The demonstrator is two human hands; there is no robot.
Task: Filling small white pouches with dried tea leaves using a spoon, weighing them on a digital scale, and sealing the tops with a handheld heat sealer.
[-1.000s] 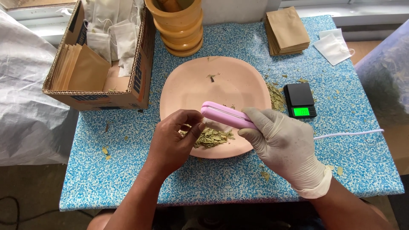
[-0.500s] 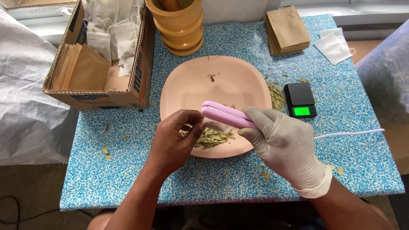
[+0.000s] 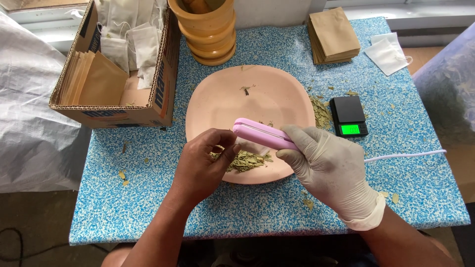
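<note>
1. Presently, the gloved right hand [image 3: 329, 165] has its fingers curled tight around the rear half of a pink, oblong plastic sealer [image 3: 264, 134], thumb on top; a thin white cord [image 3: 405, 155] runs rightward from behind that hand across the table.
2. The bare left hand [image 3: 205, 160] meets the sealer's front end with fingers bent inward and pinched close; whether anything lies between them cannot be told.
3. Both hands hover over the near edge of a pale pink, rounded ceramic plate [image 3: 232, 96], with a small heap of dried green leaves [image 3: 246, 159] just under the sealer.
4. A small black digital scale with a lit green display [image 3: 349, 115] sits just right of the plate.
5. Farther out stand a stacked ochre wooden mortar [image 3: 208, 32], a stack of brown paper pouches [image 3: 335, 34] and an open cardboard box of sachets [image 3: 116, 62], all on the blue speckled table [image 3: 148, 207].
</note>
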